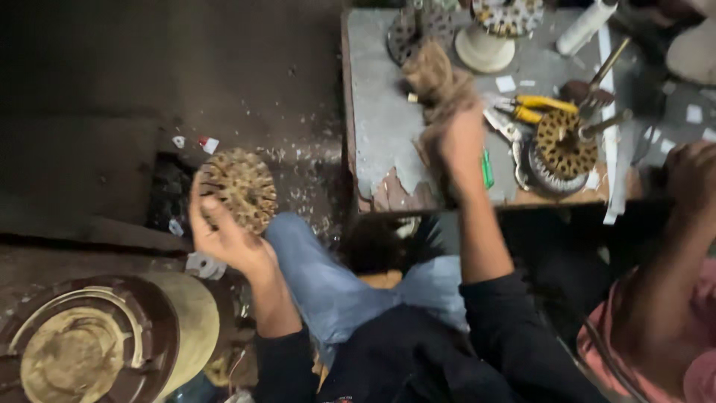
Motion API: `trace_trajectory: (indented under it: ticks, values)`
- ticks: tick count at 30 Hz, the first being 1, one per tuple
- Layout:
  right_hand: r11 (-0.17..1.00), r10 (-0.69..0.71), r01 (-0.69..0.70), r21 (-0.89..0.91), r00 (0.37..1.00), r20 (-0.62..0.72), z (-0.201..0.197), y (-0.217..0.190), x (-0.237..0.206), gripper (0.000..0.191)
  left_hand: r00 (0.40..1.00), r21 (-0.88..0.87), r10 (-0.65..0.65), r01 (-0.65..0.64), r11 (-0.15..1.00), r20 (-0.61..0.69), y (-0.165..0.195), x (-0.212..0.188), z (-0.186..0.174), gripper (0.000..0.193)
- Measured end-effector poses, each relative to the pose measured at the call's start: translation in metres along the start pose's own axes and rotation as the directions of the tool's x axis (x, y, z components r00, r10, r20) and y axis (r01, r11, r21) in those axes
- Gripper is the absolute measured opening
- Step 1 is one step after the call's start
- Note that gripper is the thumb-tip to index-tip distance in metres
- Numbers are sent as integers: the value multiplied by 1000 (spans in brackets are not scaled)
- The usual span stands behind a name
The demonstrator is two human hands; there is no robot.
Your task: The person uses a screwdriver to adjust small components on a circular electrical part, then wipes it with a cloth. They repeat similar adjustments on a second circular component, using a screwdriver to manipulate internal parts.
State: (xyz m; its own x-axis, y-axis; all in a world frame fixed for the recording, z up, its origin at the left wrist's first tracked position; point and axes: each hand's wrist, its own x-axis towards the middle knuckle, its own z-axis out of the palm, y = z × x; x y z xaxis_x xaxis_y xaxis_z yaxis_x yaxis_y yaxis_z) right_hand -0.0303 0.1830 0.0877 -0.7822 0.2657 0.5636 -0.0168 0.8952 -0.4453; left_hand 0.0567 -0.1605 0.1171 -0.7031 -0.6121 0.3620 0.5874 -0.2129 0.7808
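Down below, the dark floor [112, 89] fills the left half, littered with pale scraps, and the grey, chipped tabletop [380, 112] sits ahead of the person's blue-jeaned knees. Bottom left there's a big round motor housing [82, 343], brown and cream, lying open side up. Now to the hands: the left hand [227, 239] is out over the floor, fingers wrapped around the rim of a round wound stator core [239, 186], copper showing in its slots, so that grip is clenched on the core and holding it off to the left, well apart from the tabletop. The right hand [459, 142] is raised at the tabletop's near edge, closed around a bunch of brownish cloth [436, 75] that rises above the fist. To my eye, a firm hold on the rim, keeping fingers off the windings, is the way to handle that core safely. On the tabletop, a second slotted stator [563, 145] rests on a toothed ring, with yellow-handled pliers [541, 104] just beside it and a white tube [585, 26] farther back. At the right edge, another person's hand [693, 175] and pink sleeve come in, separate from the wearer's own.
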Motion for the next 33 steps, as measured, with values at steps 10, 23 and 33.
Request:
trace_trajectory:
  ticks: [10,23,33]
  values:
    - [837,-245,93,539,945,217,47,-187,54,49,999,48,46,-45,998,-19,19,-20,24,54]
    - [985,-141,159,-65,964,224,4,-59,-72,110,999,68,31,-33,997,24,-16,-3,37,48]
    - [769,-363,103,630,882,299,70,-143,-12,65,997,6,33,-34,999,69,18,-19,74,48]
